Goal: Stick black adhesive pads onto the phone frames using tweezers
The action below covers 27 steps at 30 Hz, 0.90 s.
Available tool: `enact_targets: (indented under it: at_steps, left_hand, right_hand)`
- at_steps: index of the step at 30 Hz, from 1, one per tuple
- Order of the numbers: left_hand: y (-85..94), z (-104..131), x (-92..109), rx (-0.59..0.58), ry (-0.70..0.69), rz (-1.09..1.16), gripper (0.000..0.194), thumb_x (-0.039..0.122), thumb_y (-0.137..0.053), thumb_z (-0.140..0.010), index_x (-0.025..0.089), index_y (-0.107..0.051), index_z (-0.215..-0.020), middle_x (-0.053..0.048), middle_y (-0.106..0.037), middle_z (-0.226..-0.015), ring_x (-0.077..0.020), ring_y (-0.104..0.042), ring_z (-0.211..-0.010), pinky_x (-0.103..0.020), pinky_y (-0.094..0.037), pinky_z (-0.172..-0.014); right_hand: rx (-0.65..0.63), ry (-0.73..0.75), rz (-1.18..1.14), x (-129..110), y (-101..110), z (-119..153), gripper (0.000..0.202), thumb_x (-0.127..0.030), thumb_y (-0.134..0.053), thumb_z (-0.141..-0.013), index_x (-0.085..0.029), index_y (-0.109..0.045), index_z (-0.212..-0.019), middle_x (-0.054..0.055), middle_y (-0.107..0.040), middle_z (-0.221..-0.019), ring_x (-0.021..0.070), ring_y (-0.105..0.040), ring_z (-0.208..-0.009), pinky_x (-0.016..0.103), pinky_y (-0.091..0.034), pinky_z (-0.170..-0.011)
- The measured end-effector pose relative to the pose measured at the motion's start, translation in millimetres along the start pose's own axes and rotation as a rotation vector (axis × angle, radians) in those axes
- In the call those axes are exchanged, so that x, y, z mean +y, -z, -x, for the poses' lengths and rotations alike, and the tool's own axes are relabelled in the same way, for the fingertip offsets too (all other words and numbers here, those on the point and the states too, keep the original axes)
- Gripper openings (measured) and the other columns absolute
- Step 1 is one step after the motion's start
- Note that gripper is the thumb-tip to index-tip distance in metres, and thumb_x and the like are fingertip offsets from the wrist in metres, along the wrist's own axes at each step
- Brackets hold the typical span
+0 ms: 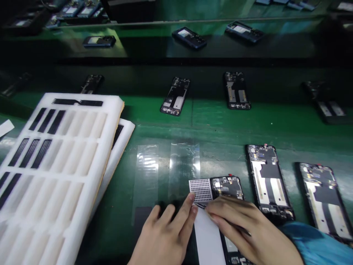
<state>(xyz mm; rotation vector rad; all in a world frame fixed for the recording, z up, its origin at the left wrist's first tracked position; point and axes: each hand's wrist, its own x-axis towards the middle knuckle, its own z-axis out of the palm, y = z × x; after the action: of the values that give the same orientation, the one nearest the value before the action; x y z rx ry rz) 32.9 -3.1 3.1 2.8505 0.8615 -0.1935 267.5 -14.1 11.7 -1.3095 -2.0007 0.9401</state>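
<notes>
A white sticker sheet (209, 239), with rows of small black dots near its top, lies partly over the left edge of an opened phone (227, 186). My left hand (162, 235) rests with fingers apart, and two fingertips press on the sheet's left edge just below the dots. Pinched in my right hand (245, 224) is a pair of dark tweezers (244, 231). Their tips touch the sheet beside my left fingertips. My right hand covers the middle of the phone.
White foam trays (110, 110) with black strips in slots are stacked at left. Clear film pieces (184, 158) lie ahead of my hands. Two opened phones (268, 180) sit at right. More phones (176, 95) lie farther back, with others on a raised ledge (154, 40).
</notes>
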Motion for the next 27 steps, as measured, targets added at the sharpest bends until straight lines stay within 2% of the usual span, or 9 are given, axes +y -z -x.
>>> enact_targets:
  at_steps: [3, 7, 12, 14, 18, 20, 23, 27]
  left_hand:
    - [0.4, -0.2, 0.1, -0.032, -0.013, 0.003, 0.054, 0.013, -0.04, -0.092, 0.017, -0.047, -0.146, -0.007, -0.039, -0.158, -0.0222, -0.055, -0.088, -0.037, -0.048, -0.071]
    - [-1.4, -2.0, 2.2, -0.053, -0.018, -0.001, 0.061, 0.012, -0.045, -0.086, 0.016, -0.045, -0.147, -0.009, -0.037, -0.159, -0.0235, -0.056, -0.087, -0.039, -0.049, -0.068]
    - [-1.8, -3.4, 3.9, -0.078, -0.008, -0.01, 0.068, 0.01, -0.049, -0.078, 0.016, -0.045, -0.146, -0.009, -0.034, -0.16, -0.0239, -0.059, -0.088, -0.04, -0.052, -0.069]
    - [-1.3, -3.1, 4.3, -0.091, -0.008, -0.022, 0.075, 0.007, -0.049, -0.072, 0.016, -0.045, -0.146, -0.008, -0.034, -0.16, -0.0241, -0.06, -0.089, -0.04, -0.053, -0.069]
    - [-1.1, -1.6, 3.9, -0.121, 0.009, -0.034, 0.085, 0.003, -0.05, -0.063, 0.019, -0.045, -0.146, -0.005, -0.032, -0.161, -0.0254, -0.061, -0.095, -0.042, -0.056, -0.076]
    - [-1.2, -1.1, 3.6, -0.128, 0.01, -0.033, 0.087, 0.003, -0.051, -0.06, 0.019, -0.046, -0.145, -0.004, -0.031, -0.162, -0.0258, -0.061, -0.096, -0.042, -0.057, -0.077]
    - [-0.7, -1.3, 3.7, -0.138, 0.038, -0.041, 0.088, 0.001, -0.051, -0.059, 0.022, -0.048, -0.144, -0.003, -0.031, -0.161, -0.0257, -0.062, -0.099, -0.042, -0.057, -0.079]
    - [-0.4, -1.9, 2.9, -0.114, 0.048, -0.026, 0.082, 0.0, -0.05, -0.063, 0.023, -0.052, -0.142, -0.002, -0.036, -0.159, -0.0249, -0.064, -0.098, -0.04, -0.058, -0.076]
  right_hand:
    - [0.018, -0.006, -0.012, -6.2, -2.9, -3.5, 0.02, -0.019, -0.044, -0.102, -0.021, -0.064, -0.1, 0.002, -0.072, -0.083, 0.0185, -0.072, -0.077, 0.029, -0.059, -0.07]
    - [0.016, -0.015, -0.055, -1.1, -5.9, 2.1, 0.021, -0.015, -0.046, -0.1, -0.019, -0.066, -0.104, 0.004, -0.072, -0.086, 0.0188, -0.072, -0.081, 0.029, -0.06, -0.075]
    - [0.042, 0.097, -0.103, 15.7, -13.8, 16.6, 0.039, -0.01, -0.049, -0.096, -0.021, -0.061, -0.132, 0.007, -0.075, -0.112, 0.0197, -0.071, -0.101, 0.031, -0.06, -0.086]
    - [0.104, 0.099, -0.135, 23.3, -13.8, 21.9, 0.042, -0.01, -0.051, -0.096, -0.023, -0.061, -0.135, 0.006, -0.075, -0.115, 0.0199, -0.071, -0.104, 0.032, -0.06, -0.09]
    - [0.344, -0.078, -0.135, 40.4, 3.4, 27.2, 0.029, -0.017, -0.055, -0.097, -0.025, -0.073, -0.119, 0.004, -0.077, -0.112, 0.0193, -0.073, -0.103, 0.028, -0.06, -0.089]
    - [0.454, -0.202, -0.12, 48.4, 14.5, 27.1, 0.024, -0.022, -0.055, -0.099, -0.023, -0.075, -0.112, 0.004, -0.079, -0.104, 0.0183, -0.076, -0.093, 0.025, -0.062, -0.085]
    - [0.461, -0.271, -0.188, 56.0, 21.9, 25.3, 0.025, -0.028, -0.053, -0.101, -0.019, -0.074, -0.112, 0.005, -0.081, -0.091, 0.0182, -0.078, -0.078, 0.023, -0.064, -0.075]
    - [0.409, -0.282, -0.245, 56.7, 17.8, 23.0, 0.026, -0.031, -0.055, -0.1, -0.018, -0.074, -0.111, 0.008, -0.08, -0.096, 0.0212, -0.078, -0.085, 0.025, -0.065, -0.072]
